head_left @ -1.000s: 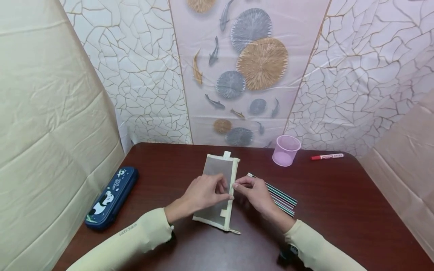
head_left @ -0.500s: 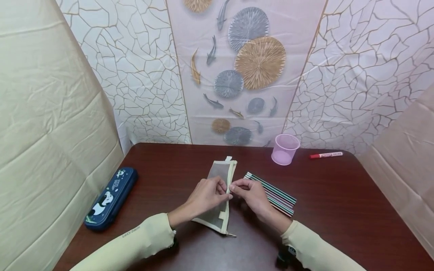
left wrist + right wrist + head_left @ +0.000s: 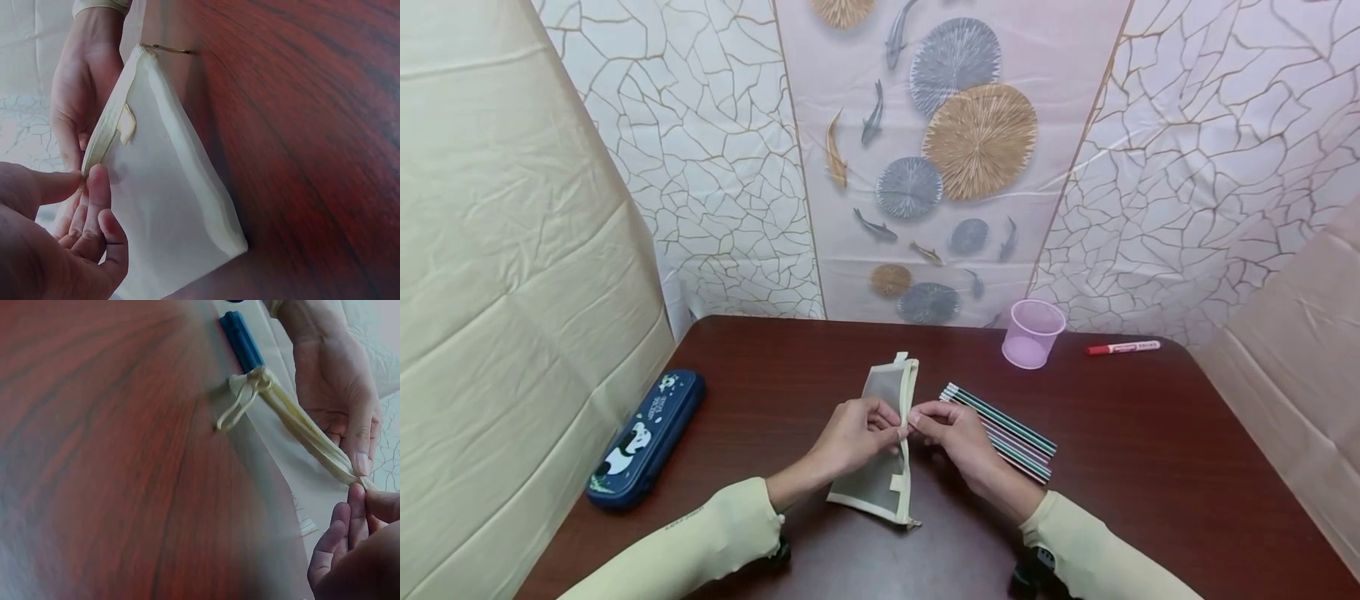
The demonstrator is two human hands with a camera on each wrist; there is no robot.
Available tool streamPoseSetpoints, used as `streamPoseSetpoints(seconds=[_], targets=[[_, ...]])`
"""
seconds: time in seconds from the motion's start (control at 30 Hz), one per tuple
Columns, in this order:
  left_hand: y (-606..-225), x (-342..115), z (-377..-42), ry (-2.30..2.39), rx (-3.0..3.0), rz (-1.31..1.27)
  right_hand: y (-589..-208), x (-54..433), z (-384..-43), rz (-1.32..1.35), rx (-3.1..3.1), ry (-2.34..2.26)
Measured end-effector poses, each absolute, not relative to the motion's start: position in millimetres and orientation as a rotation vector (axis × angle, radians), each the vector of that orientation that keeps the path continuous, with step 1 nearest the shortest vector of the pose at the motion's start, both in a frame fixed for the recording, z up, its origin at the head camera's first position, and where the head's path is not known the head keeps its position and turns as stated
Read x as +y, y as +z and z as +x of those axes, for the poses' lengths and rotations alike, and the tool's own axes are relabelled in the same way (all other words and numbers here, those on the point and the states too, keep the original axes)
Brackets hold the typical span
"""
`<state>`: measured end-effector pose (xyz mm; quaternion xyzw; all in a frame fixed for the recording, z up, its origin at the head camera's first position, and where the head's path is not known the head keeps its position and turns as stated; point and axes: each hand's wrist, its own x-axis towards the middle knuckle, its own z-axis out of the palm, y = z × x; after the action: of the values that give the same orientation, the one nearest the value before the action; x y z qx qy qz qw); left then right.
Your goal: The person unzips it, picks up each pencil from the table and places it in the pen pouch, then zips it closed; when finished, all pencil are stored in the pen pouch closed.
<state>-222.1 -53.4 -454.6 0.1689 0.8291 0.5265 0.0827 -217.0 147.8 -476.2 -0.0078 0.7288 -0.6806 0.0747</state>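
Observation:
A mesh zipper pouch [image 3: 886, 392] with cream edging stands tilted on its lower side near the table's middle, its zipper edge raised. My left hand [image 3: 857, 433] pinches that edge between thumb and fingers from the left. From the right, my right hand [image 3: 958, 437] pinches the same edge at nearly the same spot, thumb against fingertips. In the left wrist view the pouch [image 3: 169, 181] shows a small fabric tab and a cord at its near end. The right wrist view shows the zipper strip [image 3: 306, 431] running up to both hands' fingertips.
Several dark-and-white striped pencils [image 3: 1015, 433] lie just right of my right hand. A navy panda pencil case [image 3: 646, 440] is at the left. A pink cup [image 3: 1033, 335] stands at the back right, with a red-capped marker [image 3: 1123, 347] beyond it.
Both hands have drawn slightly left and closer together on the pouch's edge. The pouch has gone from lying nearly flat to tilted, its zipper edge lifted.

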Motion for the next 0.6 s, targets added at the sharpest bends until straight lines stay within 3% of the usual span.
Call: streamPoseSetpoints(seconds=[0.27,0.6], targets=[[-456.7,-55.8,-223.4,1.631,2.374,0.514,-476.5,149.1,-216.7,-0.057,2.14,-2.047],[-451.4,-59.6,-216.0,1.521,2.515,0.555,-469.9,154.7,-218.1,-0.337,2.281,-1.894]])
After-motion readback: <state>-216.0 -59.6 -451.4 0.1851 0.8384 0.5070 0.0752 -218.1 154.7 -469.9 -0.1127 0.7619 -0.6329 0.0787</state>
